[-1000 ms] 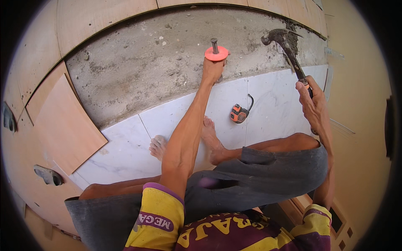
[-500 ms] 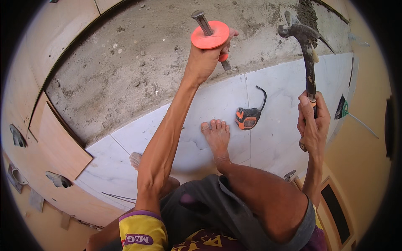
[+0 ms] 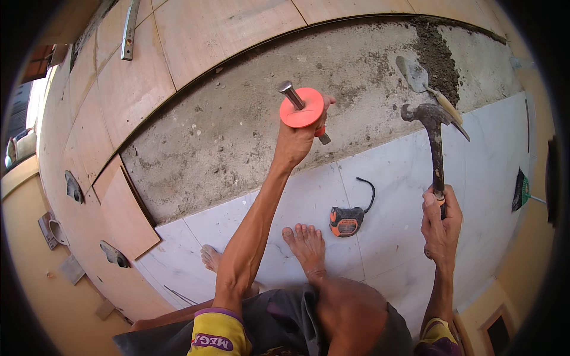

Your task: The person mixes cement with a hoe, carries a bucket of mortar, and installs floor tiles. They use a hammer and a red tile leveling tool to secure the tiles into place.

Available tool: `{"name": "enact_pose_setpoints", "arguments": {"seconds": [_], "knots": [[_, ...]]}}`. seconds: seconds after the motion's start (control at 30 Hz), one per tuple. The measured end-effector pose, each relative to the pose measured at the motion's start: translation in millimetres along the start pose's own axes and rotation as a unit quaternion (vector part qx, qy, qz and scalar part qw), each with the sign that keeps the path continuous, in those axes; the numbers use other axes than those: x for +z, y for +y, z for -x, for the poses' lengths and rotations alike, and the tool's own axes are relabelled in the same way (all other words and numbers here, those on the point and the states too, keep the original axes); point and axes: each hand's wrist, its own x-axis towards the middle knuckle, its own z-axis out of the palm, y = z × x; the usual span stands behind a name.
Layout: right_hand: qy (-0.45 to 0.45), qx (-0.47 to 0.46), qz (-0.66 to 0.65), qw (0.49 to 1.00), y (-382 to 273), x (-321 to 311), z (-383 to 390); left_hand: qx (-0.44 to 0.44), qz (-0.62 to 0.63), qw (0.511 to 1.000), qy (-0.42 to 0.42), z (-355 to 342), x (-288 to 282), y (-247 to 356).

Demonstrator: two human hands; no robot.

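Observation:
My left hand (image 3: pixel 295 144) is closed around a cold chisel (image 3: pixel 291 95) fitted with a round orange hand guard (image 3: pixel 301 108). The chisel leans over the rough cement bed (image 3: pixel 249 118), its struck end up and its flat tip showing below my hand. Whether the tip touches anything, I cannot tell. On the right, my right hand (image 3: pixel 443 228) grips a claw hammer (image 3: pixel 437 148) by its handle, head raised and apart from the chisel. A black and orange tape measure (image 3: pixel 347 222) lies on the white marbled tiles (image 3: pixel 404 178) beside my bare foot.
A trowel (image 3: pixel 414 75) with a wooden handle lies by a strip of dark mortar (image 3: pixel 438 62). Beige tiles (image 3: pixel 231 35) border the bed's far side, with a spirit level (image 3: pixel 129 32) on them. A loose tile (image 3: pixel 130 213) and two sandals (image 3: pixel 113 254) are at left. A green-ended tool (image 3: pixel 521 191) rests by the right wall.
The view has tilted upward, so more of the far tiles and the level show. The trowel, partly behind the hammer before, now shows more fully. Both hands keep their holds.

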Motion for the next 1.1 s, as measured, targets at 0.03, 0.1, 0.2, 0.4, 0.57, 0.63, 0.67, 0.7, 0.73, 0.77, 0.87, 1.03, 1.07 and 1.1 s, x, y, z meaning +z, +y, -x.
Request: {"name": "enact_pose_setpoints", "arguments": {"seconds": [0.03,0.1,0.2,0.4,0.57,0.63,0.67,0.7,0.73,0.77,0.87,1.03,1.07,1.1], "knots": [[0.003,0.018,-0.004,1.000,-4.6,-2.9,-0.5,-0.036,-0.035,0.999,-0.018,2.4,19.1,-5.7],[-0.009,0.031,-0.018,0.999,-2.6,-6.1,0.5,-0.073,-0.087,0.992,-0.057,1.7,23.5,-26.2],[-0.034,0.009,-0.022,0.999,10.0,-3.3,-0.9,-0.017,-0.132,0.991,0.022,-1.4,-0.9,-41.7],[0.007,0.040,-0.015,0.999,27.0,-20.3,5.7,-0.015,0.013,1.000,0.002,-19.9,35.0,-27.3],[-0.006,0.075,-0.036,0.997,10.1,-8.4,-6.0,-0.025,-0.131,0.991,0.005,-12.4,41.4,-49.3],[0.004,0.047,-0.004,0.999,15.7,-13.4,-4.3,0.005,-0.071,0.996,0.043,-24.0,33.7,-47.6],[0.009,0.032,0.013,0.999,17.7,-15.7,-3.0,0.021,-0.041,0.997,0.063,-28.9,30.6,-47.1],[0.010,0.036,0.017,0.999,18.0,-18.4,-3.2,0.012,-0.045,0.999,0.021,-29.8,31.9,-47.1],[0.013,0.039,0.020,0.999,18.4,-21.6,-2.8,-0.022,-0.060,0.998,-0.012,-26.3,41.0,-46.5],[0.004,0.037,0.016,0.999,18.9,-16.5,-5.9,-0.053,-0.086,0.994,-0.035,-17.1,42.4,-41.1],[-0.014,0.041,0.041,0.998,4.4,-12.9,-8.2,-0.038,-0.136,0.986,-0.084,-8.3,55.8,-51.3],[-0.025,-0.018,0.107,0.994,-4.8,-13.5,-6.6,0.033,-0.132,0.984,-0.114,-5.4,61.1,-74.1],[-0.024,-0.029,0.123,0.992,-8.1,-11.4,-5.9,0.055,-0.136,0.983,-0.114,-4.0,62.7,-77.1],[-0.017,-0.056,0.143,0.988,-14.5,-11.9,-6.6,0.042,-0.132,0.985,-0.104,-3.7,66.6,-76.6]]}}
